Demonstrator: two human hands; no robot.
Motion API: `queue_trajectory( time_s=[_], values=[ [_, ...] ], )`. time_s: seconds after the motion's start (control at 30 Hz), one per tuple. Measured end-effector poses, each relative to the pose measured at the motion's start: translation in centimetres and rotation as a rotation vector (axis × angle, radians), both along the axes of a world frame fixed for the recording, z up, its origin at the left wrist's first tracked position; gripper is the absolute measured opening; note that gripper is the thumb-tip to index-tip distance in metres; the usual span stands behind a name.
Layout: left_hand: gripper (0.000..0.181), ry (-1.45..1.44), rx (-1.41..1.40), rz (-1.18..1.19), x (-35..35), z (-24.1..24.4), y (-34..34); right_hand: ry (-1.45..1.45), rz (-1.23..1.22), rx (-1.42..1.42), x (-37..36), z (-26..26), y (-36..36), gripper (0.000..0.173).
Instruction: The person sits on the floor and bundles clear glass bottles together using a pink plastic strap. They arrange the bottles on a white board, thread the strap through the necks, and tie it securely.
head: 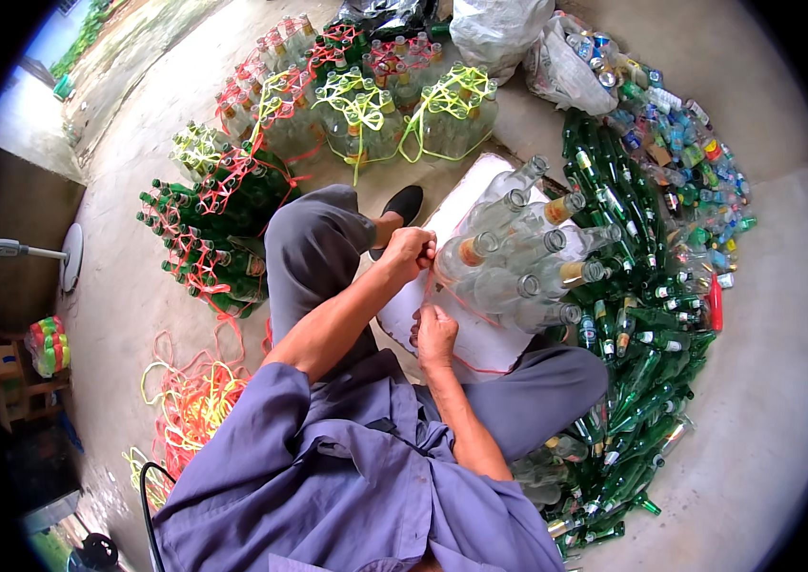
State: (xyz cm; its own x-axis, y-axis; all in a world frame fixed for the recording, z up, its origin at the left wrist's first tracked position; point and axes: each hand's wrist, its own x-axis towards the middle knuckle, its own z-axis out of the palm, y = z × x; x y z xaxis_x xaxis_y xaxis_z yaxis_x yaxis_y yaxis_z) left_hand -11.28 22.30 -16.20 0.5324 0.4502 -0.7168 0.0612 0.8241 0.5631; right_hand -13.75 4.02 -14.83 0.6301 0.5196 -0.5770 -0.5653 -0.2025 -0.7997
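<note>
Several clear glass bottles (511, 268) stand in a tight cluster on a white board (411, 307) before me. A red plastic string (472, 306) runs low around the cluster. Its near part passes between my hands, at the side of the bottles closest to me. My left hand (410, 250) pinches the string with curled fingers, beside the nearest bottle. Lower down, my right hand (437, 334) is closed on the string over the board's near edge. The fingertips of my right hand are partly hidden.
Tied bundles of clear bottles (357, 114) and green bottles (225, 193) stand ahead and left. Loose green bottles (633, 372) are heaped at right, with plastic bottles and cans (697, 157) beyond. Tangled red and yellow string (197, 407) lies left. A fan (25, 250) stands far left.
</note>
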Motion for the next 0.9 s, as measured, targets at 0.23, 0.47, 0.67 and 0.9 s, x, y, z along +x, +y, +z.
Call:
queue_trajectory(
  time_s=[0.23,0.47,0.67,0.9],
  values=[
    [0.011,0.171,0.066,-0.078,-1.7,2.1,0.6,-0.45,0.176,0.027,0.6,-0.1,-1.7,0.027],
    [0.011,0.035,0.564,-0.166,-5.8,6.3,-1.8,-0.554,0.328,0.023,0.6,4.0,-3.2,0.023],
    [0.046,0.004,1.337,-0.728,-9.9,8.9,-5.9,-0.564,0.401,0.076,1.3,7.4,-3.8,0.02],
    [0.022,-0.057,1.458,-0.809,-9.7,9.5,-5.6,-0.749,0.615,0.061,3.1,11.1,-5.2,0.02]
  ],
)
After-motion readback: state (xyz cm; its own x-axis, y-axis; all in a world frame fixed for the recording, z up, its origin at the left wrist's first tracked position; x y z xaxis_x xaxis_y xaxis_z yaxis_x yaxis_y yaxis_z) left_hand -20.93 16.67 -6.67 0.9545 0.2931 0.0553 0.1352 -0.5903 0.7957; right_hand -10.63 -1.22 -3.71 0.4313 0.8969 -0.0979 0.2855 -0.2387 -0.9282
